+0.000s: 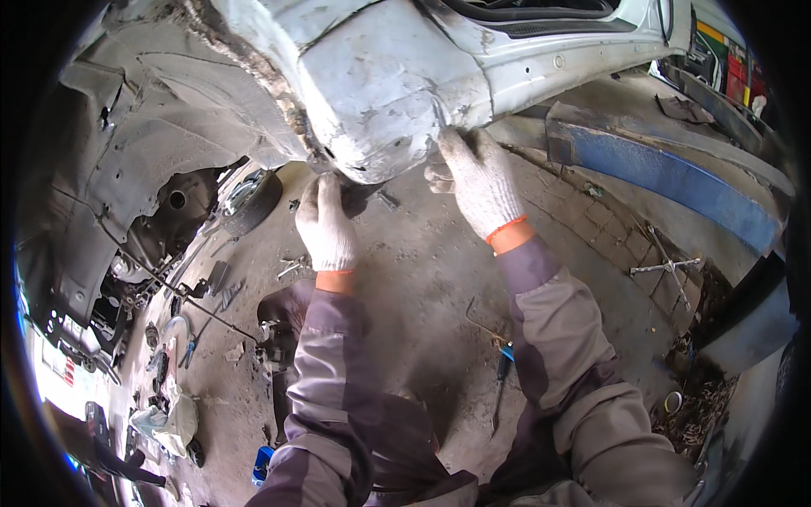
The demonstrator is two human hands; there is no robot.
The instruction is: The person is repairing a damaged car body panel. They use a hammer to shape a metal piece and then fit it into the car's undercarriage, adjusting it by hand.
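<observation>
A dented, silvery-white car body panel (372, 93) with a rusty, ragged left edge fills the top middle. My left hand (327, 226), in a white knit glove, is closed at its lower left corner. The fingertips meet the rusty rim there, and part of them is hidden behind it. My right hand (479, 182), gloved alike, grips the lower edge farther right. Its upper fingers lie against the panel's face while the lower ones curl beneath. The sill (574, 72) runs off to the right from the panel.
A wheel (252, 203) lies under the wheel arch at left. On the right stand a blue steel beam (667, 173) and a cross-shaped lug wrench (670, 266). A blue-handled tool (504, 363) lies on the concrete floor (422, 279). Loose parts and tools litter the left side.
</observation>
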